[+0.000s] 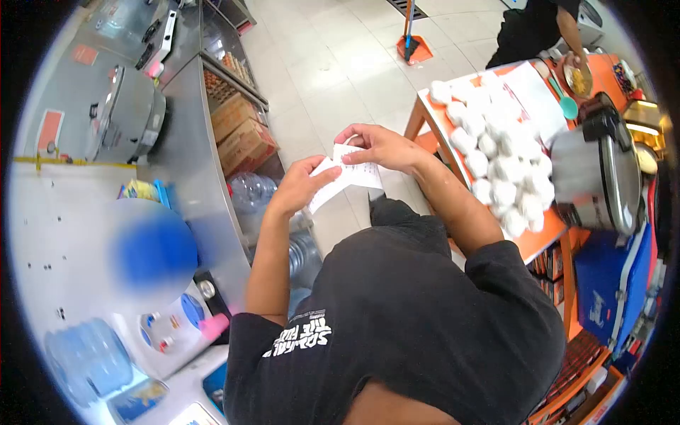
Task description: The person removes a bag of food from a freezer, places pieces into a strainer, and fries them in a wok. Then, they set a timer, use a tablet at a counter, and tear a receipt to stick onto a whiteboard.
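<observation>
My left hand point(301, 185) and my right hand point(380, 146) are both raised in front of my chest, pinching white paper slips point(347, 173) that look like printed receipts. The left thumb and fingers grip the lower left end of the paper. At the upper edge, the right fingers hold it near a curled corner. Whether it is one slip or two overlapping I cannot tell. My black T-shirt with white lettering point(301, 333) fills the bottom of the view.
An orange table point(538, 237) on the right carries several white wrapped bundles point(499, 159) and a steel rice cooker point(602, 177). Another person in black point(538, 28) stands at its far end. Left: a steel counter point(191, 142), a big pot point(124, 113), cardboard boxes point(241, 131), water bottles point(251, 191).
</observation>
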Tool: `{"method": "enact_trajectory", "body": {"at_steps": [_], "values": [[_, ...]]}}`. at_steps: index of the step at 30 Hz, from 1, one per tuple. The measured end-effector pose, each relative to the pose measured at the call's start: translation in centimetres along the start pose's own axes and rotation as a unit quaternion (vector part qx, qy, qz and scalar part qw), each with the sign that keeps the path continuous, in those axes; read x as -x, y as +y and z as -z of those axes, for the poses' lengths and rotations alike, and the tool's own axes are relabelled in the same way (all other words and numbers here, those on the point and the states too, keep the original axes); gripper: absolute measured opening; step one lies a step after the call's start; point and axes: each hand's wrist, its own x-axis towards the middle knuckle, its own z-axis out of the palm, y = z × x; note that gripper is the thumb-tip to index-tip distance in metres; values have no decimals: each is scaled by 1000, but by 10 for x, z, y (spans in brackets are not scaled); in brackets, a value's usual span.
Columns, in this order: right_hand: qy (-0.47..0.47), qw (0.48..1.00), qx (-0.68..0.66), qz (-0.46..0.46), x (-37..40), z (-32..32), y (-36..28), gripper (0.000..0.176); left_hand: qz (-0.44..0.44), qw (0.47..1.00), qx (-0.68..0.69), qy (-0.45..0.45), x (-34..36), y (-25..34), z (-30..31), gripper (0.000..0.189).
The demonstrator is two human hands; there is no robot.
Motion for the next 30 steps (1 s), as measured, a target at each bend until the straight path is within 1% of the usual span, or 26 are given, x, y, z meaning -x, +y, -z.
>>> {"method": "enact_trajectory", "body": {"at_steps": [2,3,4,7,8,9,10,11,12,13,15,17,19,20,21,23,24,25,26,27,28,29,30], "values": [[-28,998,56,-1,-50,43,-34,29,17,999,30,29,-50,36,36,30],[-44,995,86,-2,-75,64,-50,28,1,998,29,48,-73,50,57,28],[-59,985,161,-14,-101,87,-63,23,-13,997,30,68,-93,60,80,27],[-16,981,191,-31,-182,146,-97,19,-49,988,51,138,-161,83,140,26],[-13,990,143,-14,-208,165,-103,20,-53,982,64,168,-187,90,156,26],[10,988,156,-4,-236,186,-111,19,-57,975,76,199,-213,95,175,27],[34,985,168,7,-265,207,-116,19,-40,973,98,205,-241,97,197,30],[59,982,178,17,-293,229,-121,18,-51,966,118,225,-272,92,220,30],[80,971,227,13,-322,255,-125,21,-65,958,137,241,-308,83,244,30],[111,967,230,9,-351,280,-128,23,-81,951,155,254,-345,82,269,30],[187,953,238,4,-402,332,-123,26,-91,950,94,284,-418,86,316,29],[286,909,301,-29,-452,396,-91,35,-106,948,29,298,-488,107,359,28],[356,866,346,-67,-485,454,-61,36,-71,959,87,261,-561,132,388,26],[399,853,325,-78,-497,486,-41,37,-46,962,114,244,-597,148,400,25],[441,841,301,-91,-505,516,-17,37,-58,968,124,209,-632,171,412,25],[536,780,300,-123,-506,570,35,33,-75,977,140,140,-696,213,430,23],[560,734,335,-189,-501,584,48,32,-69,978,157,118,-734,230,442,22],[585,686,374,-218,-493,597,81,28,-68,981,160,91,-773,246,454,22],[444,689,437,-370,-478,634,141,26,-70,982,162,69,-810,260,466,22],[241,664,593,-386,-465,645,166,28,-72,983,164,49,-851,275,480,23],[275,717,569,-295,-457,633,139,26,-95,987,119,55,-890,286,492,29],[293,765,539,-198,-448,620,113,24,-69,990,104,64,-929,295,504,32],[294,802,509,-104,-442,601,72,23,-43,992,92,77,-966,303,516,34]]}}
